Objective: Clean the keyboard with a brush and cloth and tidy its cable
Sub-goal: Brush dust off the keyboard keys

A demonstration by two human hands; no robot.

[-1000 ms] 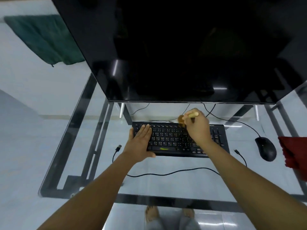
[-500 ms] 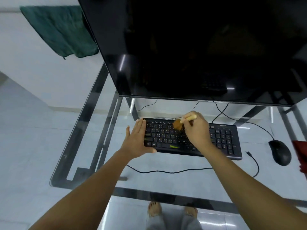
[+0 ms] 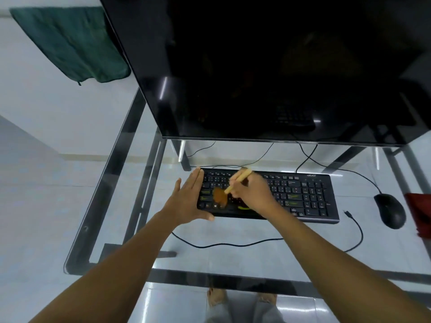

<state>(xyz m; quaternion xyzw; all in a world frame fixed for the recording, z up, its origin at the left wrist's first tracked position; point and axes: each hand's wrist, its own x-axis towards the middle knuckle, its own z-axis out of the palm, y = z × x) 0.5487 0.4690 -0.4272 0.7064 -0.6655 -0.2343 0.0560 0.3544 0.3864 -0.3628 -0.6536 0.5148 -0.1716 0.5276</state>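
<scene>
Right grip (image 3: pixel 254 193) clenched on brush (image 3: pixel 238 180), bristles on left keys of keyboard (image 3: pixel 303 194), flat on glass table (image 3: pixel 77 252). Left grip (image 3: pixel 186 201) released, palm bracing its left end. Risk: hard strokes skid it on glass (loose cable (image 3: pixel 233 244) could snag a forearm).

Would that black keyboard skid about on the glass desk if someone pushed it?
Probably: the keyboard lies flat on the smooth glass desk, and the left hand braces its left end, hinting it slides. It looks thin and rigid, so likely light and stiff, not floppy.
</scene>
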